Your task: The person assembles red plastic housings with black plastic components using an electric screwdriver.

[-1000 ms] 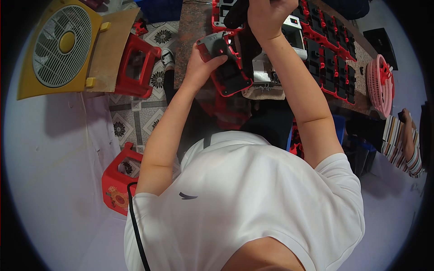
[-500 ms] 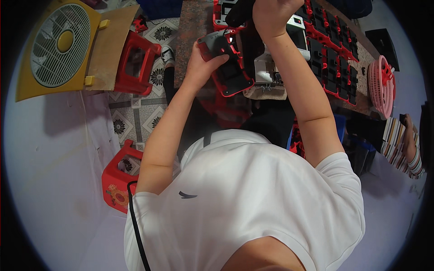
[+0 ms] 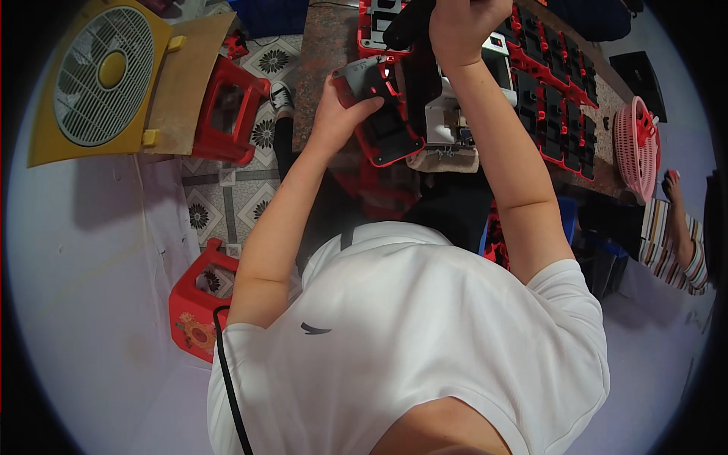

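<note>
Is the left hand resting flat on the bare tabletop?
No, the left hand grips the grey end of a red-and-black plastic casing, raised off the brown stone tabletop.

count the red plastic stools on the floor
2: one red stool beside the yellow fan at upper left, another red stool lower down by the person's left elbow. Others may be hidden under the table.

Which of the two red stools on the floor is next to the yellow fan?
The upper stool, open frame showing, beside the brown board and yellow fan. The other stool sits lower, by the person's left elbow.
</note>
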`<state>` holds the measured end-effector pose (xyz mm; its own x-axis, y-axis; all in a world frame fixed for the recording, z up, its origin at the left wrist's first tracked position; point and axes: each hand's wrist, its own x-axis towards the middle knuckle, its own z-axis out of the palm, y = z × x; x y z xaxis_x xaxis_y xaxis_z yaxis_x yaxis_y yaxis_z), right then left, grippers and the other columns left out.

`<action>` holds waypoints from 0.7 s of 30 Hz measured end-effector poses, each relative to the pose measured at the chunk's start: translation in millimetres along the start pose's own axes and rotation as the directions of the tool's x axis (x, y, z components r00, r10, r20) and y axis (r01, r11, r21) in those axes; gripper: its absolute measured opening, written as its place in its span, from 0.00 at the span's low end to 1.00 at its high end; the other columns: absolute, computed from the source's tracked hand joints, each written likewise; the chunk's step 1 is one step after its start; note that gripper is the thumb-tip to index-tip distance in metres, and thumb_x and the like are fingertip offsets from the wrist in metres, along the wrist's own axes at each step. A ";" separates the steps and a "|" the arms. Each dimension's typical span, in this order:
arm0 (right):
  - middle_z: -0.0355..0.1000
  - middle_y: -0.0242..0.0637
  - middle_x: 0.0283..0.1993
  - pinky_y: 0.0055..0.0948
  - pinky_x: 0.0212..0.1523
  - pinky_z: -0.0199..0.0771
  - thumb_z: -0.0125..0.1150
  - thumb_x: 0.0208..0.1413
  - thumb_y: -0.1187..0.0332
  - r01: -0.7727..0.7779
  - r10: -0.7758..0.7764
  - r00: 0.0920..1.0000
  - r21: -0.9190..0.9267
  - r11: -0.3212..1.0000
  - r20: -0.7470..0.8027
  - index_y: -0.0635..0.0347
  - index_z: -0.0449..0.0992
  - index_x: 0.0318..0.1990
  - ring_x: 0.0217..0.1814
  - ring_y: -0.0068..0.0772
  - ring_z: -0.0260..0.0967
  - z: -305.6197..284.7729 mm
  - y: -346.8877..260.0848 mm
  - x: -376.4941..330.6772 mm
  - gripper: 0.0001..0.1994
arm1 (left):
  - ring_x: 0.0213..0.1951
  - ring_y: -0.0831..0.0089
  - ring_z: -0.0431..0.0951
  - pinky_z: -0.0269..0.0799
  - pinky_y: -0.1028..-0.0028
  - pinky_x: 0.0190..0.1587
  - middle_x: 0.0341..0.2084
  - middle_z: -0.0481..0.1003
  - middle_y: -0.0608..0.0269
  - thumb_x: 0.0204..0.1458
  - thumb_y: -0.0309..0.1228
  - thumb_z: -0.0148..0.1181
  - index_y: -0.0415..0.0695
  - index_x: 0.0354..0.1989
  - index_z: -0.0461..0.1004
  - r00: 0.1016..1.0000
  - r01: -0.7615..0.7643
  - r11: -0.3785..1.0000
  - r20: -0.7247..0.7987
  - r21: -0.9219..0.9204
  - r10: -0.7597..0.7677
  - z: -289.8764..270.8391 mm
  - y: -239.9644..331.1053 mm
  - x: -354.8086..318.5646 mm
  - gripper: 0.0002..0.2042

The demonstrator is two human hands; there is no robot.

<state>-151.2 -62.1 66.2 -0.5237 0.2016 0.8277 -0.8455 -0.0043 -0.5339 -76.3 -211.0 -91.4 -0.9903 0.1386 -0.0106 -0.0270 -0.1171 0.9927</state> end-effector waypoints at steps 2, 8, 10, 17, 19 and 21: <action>0.67 0.27 0.24 0.20 0.22 0.63 0.62 0.60 0.63 -0.031 0.031 1.000 -0.021 0.999 0.004 0.59 0.64 0.38 0.21 0.16 0.61 -0.6 -1.4 -1.2 0.13 | 0.48 0.70 0.74 0.68 0.71 0.53 0.45 0.73 0.58 0.38 0.34 0.72 0.37 0.54 0.62 1.000 0.031 1.000 -0.001 -0.004 -0.031 1.2 3.4 -1.4 0.34; 0.66 0.26 0.24 0.19 0.22 0.61 0.62 0.60 0.65 -0.038 0.044 0.998 -0.144 0.989 0.037 0.60 0.64 0.40 0.21 0.16 0.60 1.0 10.2 -10.1 0.12 | 0.48 0.70 0.74 0.68 0.71 0.54 0.45 0.73 0.58 0.40 0.31 0.72 0.37 0.55 0.62 1.000 0.004 0.999 -0.015 0.032 -0.003 2.7 1.1 -2.0 0.33; 0.66 0.27 0.25 0.19 0.22 0.61 0.62 0.59 0.65 0.026 -0.018 0.997 -0.095 0.995 0.081 0.59 0.65 0.40 0.22 0.16 0.61 11.4 -0.9 -10.2 0.13 | 0.48 0.70 0.74 0.68 0.72 0.54 0.45 0.74 0.59 0.41 0.31 0.72 0.37 0.55 0.62 1.000 0.010 0.999 -0.006 0.032 -0.010 1.3 0.3 -1.8 0.33; 0.68 0.29 0.32 0.20 0.25 0.64 0.65 0.57 0.65 0.065 -0.059 0.982 -0.028 0.997 0.180 0.60 0.65 0.46 0.26 0.18 0.64 21.6 -1.7 -6.9 0.16 | 0.49 0.73 0.74 0.68 0.72 0.53 0.45 0.74 0.59 0.42 0.28 0.71 0.39 0.55 0.62 0.999 0.045 0.998 0.028 -0.033 -0.045 2.5 6.1 -2.9 0.31; 0.68 0.30 0.33 0.20 0.25 0.64 0.66 0.55 0.68 0.173 -0.154 0.967 -0.075 0.982 0.205 0.60 0.65 0.47 0.26 0.19 0.63 24.7 -6.8 -6.3 0.17 | 0.48 0.73 0.74 0.68 0.72 0.53 0.45 0.74 0.59 0.42 0.28 0.71 0.39 0.55 0.62 0.997 0.069 0.997 0.031 -0.026 -0.068 4.9 8.5 -2.2 0.31; 0.69 0.30 0.33 0.20 0.24 0.63 0.67 0.54 0.69 -0.025 0.000 0.953 0.080 0.996 0.301 0.61 0.65 0.48 0.26 0.20 0.63 13.1 -10.9 -13.0 0.18 | 0.48 0.73 0.74 0.69 0.72 0.53 0.45 0.74 0.60 0.42 0.27 0.71 0.38 0.55 0.63 0.995 0.095 0.995 0.044 -0.022 -0.093 8.7 6.1 -0.8 0.31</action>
<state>-136.5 -77.5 63.6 -0.5308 -0.1030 0.8412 -0.8376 -0.0877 -0.5392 -74.5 -203.3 -84.3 -0.9764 0.1925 -0.0980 -0.1234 -0.1248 0.9845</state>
